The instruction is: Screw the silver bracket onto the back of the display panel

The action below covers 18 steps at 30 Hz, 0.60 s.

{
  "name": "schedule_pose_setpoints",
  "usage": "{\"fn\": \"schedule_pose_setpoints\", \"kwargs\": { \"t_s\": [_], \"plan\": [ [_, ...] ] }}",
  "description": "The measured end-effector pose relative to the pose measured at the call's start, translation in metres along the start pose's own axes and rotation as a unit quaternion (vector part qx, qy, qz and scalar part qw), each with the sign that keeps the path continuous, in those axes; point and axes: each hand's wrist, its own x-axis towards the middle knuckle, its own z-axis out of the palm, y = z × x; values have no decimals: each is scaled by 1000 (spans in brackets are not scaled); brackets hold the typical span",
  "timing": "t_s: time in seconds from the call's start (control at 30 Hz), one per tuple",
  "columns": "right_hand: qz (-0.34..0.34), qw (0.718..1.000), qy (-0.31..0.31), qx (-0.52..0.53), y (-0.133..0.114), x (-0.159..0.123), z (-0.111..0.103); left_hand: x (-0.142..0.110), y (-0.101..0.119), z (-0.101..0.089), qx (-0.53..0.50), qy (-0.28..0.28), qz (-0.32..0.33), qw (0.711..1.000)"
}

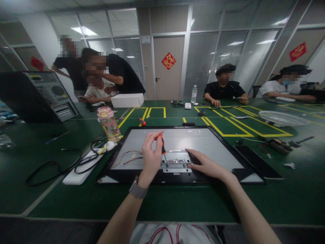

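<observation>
A flat display panel with a black frame and grey metal back lies before me on the table. My left hand, with a watch on its wrist, is closed around the red and black handle of a screwdriver. The screwdriver points down at the left end of a metal bracket with ports, near the panel's front edge; its tip is too small to make out. My right hand has its fingers stretched out and apart, touching the bracket's right end. Thin coloured wires lie on the panel's left side.
Left of the panel are a white power strip with black cables, a pink-lidded bottle and a computer case. A dark flat slab lies to the right, near a handheld device. Several people are across the table.
</observation>
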Motion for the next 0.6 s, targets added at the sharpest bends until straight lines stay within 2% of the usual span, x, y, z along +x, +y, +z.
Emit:
{"fn": "schedule_pose_setpoints", "kwargs": {
  "t_s": [0.1,0.27,0.4,0.6],
  "plan": [
    [2,1000,-2,1,1,0,0,0,1,1,21,17,2,1000],
    [-8,1000,3,1,9,1,3,-1,3,0,0,-15,-4,1000],
    [-4,1000,-4,0,8,1,3,0,2,0,12,7,-10,1000],
    [5,1000,-6,-2,3,0,1,-1,1,0,-26,-36,-4,999]
  ]
}}
